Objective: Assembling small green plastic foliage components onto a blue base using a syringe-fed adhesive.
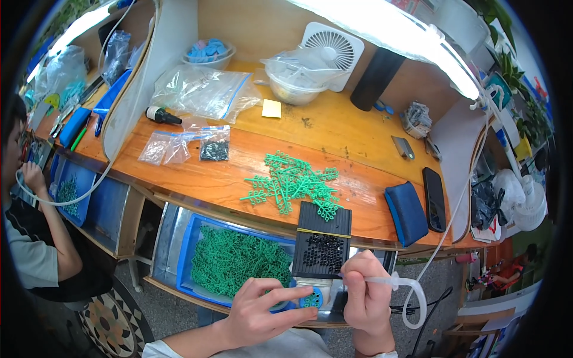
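My left hand point(262, 311) has its fingers on a small blue disc point(310, 298) with green bits on its face; the thumb side is partly hidden. Close by, my right hand point(368, 292) pinches a thin pen-like tool with a clear flexible tube point(419, 304) looping from its back end. Just beyond both hands lies a ridged black tray point(323, 218) with a yellow rubber band around it. Many tiny black beads point(325, 252) are spread on its near half. Left of it, a blue bin point(186, 250) holds a heap of green ring-shaped plastic pieces point(239, 261).
Branched green plastic pieces point(292, 182) lie on the wooden bench point(358, 173). A blue pouch point(406, 213) and a phone point(434, 198) are at the right. Plastic bags point(203, 89), a dark bottle point(162, 116) and bowls stand farther back. At left, another person point(42, 238) sits working.
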`<state>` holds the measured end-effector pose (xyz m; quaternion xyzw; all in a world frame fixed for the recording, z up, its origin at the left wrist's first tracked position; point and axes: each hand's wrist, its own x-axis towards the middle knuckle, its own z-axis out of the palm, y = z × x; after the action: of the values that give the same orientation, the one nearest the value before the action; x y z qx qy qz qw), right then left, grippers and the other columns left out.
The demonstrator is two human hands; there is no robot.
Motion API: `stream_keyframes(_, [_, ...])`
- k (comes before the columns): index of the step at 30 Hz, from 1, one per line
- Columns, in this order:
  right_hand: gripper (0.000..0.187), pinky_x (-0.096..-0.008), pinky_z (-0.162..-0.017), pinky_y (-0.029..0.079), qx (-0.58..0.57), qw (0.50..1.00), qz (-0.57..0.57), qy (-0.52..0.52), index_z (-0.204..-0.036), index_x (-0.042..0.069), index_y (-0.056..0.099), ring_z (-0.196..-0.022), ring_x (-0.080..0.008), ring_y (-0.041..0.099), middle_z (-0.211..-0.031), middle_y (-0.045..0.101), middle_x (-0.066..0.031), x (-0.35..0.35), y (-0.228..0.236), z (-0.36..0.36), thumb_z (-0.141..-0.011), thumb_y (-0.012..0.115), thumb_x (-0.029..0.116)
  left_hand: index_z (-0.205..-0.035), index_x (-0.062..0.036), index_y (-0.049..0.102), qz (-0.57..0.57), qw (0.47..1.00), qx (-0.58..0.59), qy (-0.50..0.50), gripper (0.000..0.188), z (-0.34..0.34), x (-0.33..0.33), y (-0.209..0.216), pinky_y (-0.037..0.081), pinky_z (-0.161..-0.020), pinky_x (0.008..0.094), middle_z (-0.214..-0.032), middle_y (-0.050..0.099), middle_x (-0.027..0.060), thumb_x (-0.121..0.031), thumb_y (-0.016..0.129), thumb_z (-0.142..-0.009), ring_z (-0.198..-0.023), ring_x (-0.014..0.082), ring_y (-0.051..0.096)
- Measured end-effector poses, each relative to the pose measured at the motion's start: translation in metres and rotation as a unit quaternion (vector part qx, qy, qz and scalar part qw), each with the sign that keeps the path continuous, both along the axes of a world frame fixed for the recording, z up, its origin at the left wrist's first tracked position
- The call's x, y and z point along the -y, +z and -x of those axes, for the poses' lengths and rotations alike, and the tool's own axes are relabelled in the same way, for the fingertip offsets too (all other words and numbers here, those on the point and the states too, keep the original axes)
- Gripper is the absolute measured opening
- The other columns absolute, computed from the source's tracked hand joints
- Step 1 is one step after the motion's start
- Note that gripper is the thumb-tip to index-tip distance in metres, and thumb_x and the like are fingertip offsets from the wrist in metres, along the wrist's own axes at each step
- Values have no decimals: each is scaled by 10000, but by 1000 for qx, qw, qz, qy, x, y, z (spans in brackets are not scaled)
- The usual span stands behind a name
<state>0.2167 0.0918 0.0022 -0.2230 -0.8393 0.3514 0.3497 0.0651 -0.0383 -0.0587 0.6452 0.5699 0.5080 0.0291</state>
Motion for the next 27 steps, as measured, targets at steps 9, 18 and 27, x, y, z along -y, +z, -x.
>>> stream_keyframes(9, [267,-305,-538,432,-65,984,131,103,-902,-24,517,-594,-172,514,-721,526,-95,23,-7,-3,-1043,490,201,-933,-280,787,-7,1000,-3,-5,253,1,-1,-4,404,-671,282,-1180,677,-101,-241,809,-684,-843,154,536])
stream_keyframes(18, [210,-347,-574,478,-25,988,102,116,-902,-47,550,-630,-252,583,-737,578,-138,23,-1,-1,-1007,538,134,-911,-254,788,-9,1000,-9,-10,226,2,-2,-2,399,-660,289,-1194,679,-88,-258,812,-687,-842,158,541])
stream_keyframes(27, [214,-322,-582,460,-28,988,98,115,-882,-32,565,-634,-221,566,-739,568,-126,17,-2,-3,-1009,529,137,-942,-275,789,-7,1000,-8,-17,265,2,-3,-5,401,-671,282,-1199,676,-98,-238,805,-681,-841,151,539])
